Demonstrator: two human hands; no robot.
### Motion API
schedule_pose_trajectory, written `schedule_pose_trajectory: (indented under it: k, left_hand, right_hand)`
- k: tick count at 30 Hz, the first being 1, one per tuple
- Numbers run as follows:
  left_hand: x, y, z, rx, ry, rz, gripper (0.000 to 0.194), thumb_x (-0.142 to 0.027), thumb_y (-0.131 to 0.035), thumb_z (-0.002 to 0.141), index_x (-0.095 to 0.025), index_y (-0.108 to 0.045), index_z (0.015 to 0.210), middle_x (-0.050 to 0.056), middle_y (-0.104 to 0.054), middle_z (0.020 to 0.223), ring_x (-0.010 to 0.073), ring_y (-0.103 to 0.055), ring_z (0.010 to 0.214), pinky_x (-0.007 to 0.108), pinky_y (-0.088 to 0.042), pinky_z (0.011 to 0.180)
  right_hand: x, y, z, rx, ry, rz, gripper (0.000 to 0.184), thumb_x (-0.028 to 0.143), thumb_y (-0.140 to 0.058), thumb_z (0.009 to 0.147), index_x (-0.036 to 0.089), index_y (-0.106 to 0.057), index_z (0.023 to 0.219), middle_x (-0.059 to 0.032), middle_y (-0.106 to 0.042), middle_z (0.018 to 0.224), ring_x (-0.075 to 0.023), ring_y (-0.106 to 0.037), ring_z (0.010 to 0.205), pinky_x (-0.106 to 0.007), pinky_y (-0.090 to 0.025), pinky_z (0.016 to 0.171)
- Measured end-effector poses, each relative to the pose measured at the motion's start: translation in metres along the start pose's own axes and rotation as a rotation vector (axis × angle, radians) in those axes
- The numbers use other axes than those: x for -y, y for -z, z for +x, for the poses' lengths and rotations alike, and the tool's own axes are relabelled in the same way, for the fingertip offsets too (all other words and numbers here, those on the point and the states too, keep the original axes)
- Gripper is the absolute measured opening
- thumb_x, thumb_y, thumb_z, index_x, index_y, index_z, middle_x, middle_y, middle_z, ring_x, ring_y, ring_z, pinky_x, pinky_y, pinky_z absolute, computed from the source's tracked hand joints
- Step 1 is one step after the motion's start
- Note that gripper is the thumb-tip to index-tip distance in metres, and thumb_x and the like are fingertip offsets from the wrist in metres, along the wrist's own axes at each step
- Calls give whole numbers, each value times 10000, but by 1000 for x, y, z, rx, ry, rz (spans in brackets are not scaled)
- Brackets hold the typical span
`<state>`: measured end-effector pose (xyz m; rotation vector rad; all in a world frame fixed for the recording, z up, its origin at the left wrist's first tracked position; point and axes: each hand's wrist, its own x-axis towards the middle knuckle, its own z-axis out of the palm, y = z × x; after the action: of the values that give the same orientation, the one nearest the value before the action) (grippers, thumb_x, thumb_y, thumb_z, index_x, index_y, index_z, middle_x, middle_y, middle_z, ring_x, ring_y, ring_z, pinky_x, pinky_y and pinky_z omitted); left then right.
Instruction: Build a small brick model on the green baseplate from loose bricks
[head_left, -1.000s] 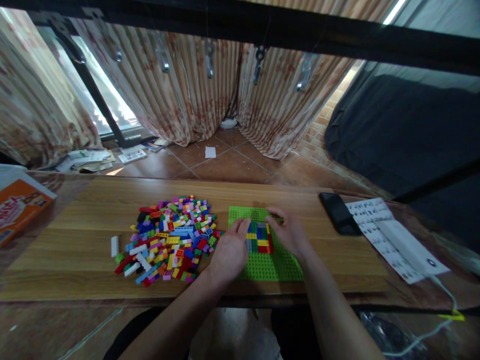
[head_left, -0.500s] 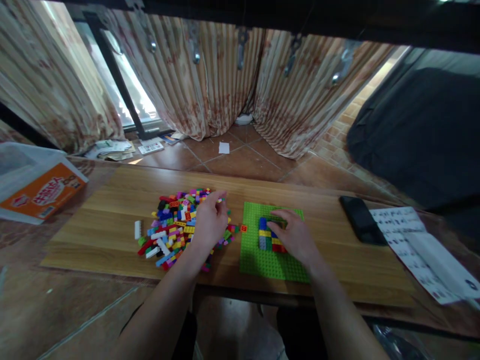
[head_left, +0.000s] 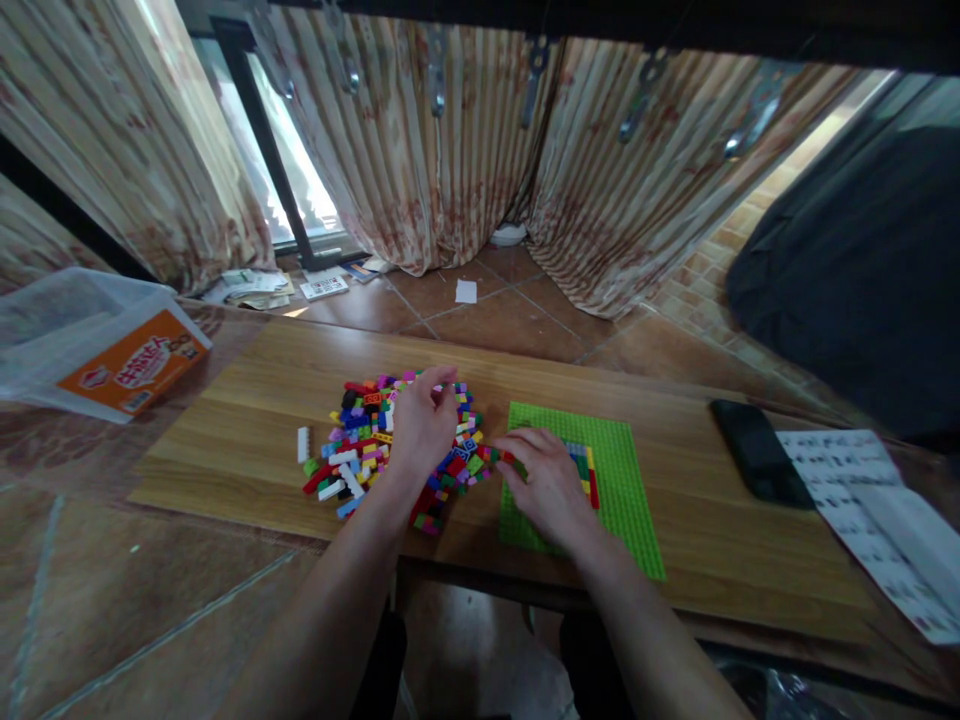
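My left hand (head_left: pixel 424 425) is over the heap of toy building bricks (head_left: pixel 375 450), its fingers curled together; whatever they hold, if anything, is hidden. My right hand (head_left: pixel 546 485) reaches across the left part of the green baseplate (head_left: pixel 630 500). Its thumb and fingertips close around a small red brick (head_left: pixel 507 457) at the plate's left edge, beside the heap. Behind that hand, a block of built-up bricks (head_left: pixel 583 465) in green, yellow, red and blue sits on the baseplate, partly covered by the hand.
A clear plastic tub (head_left: pixel 112 340) with an orange label stands at the left end of the wooden table (head_left: pixel 247 450). To the right lie a black phone (head_left: pixel 757 452) and a printed sheet (head_left: pixel 847 480). One white brick (head_left: pixel 303 444) lies apart, left of the heap.
My left hand has gone from the built bricks to the heap. My right hand has shifted left from the built block to the red brick at the plate's edge. The view has turned left.
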<state>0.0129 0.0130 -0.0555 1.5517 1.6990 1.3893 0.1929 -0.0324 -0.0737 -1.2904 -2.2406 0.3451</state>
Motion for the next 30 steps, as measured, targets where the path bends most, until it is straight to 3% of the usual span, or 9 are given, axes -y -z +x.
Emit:
schedule_pose_trajectory:
  k: [5, 12, 21, 26, 30]
  left_hand:
    - [7, 8, 7, -81, 63, -89, 241, -169, -568, 795, -159, -710, 988, 72, -739, 917, 179, -670, 776, 275, -520, 706]
    - [7, 18, 12, -124, 162, -228, 239, -193, -605, 768, -140, -711, 975, 22, -693, 694, 122, -586, 526, 209, -420, 495]
    - [15, 21, 15, -149, 147, -236, 226, -233, -604, 777, -150, -716, 955, 46, -723, 827, 128, -628, 611, 222, -469, 566]
    - [16, 20, 14, -139, 148, -233, 234, -226, -598, 782, -147, -714, 969, 52, -731, 860, 124, -627, 617, 218, -474, 569]
    - [11, 21, 12, -130, 162, -218, 235, -228, -601, 785, -139, -714, 970, 46, -722, 810, 118, -601, 570, 214, -452, 530]
  right_hand:
    - [1, -9, 4, 80, -31, -30, 214, 146, -621, 842, 190, -701, 1035, -80, -693, 1031, -251, -561, 973, -416, -454, 895]
    - [0, -17, 8, 47, -32, 6, 168, 107, -606, 848, 177, -699, 968, -76, -704, 956, -233, -580, 901, -389, -467, 852]
    - [7, -19, 6, -73, 64, 126, 238, 153, -583, 867, 200, -669, 1084, -88, -671, 1119, -237, -585, 1041, -424, -480, 933]
    - [18, -23, 4, -3, 175, 135, 255, 211, -586, 878, 197, -663, 1121, -95, -650, 1185, -243, -562, 1089, -435, -477, 954]
    - [20, -34, 3, 34, 177, 107, 309, 238, -605, 860, 184, -646, 1161, -118, -619, 1244, -274, -540, 1126, -465, -474, 956]
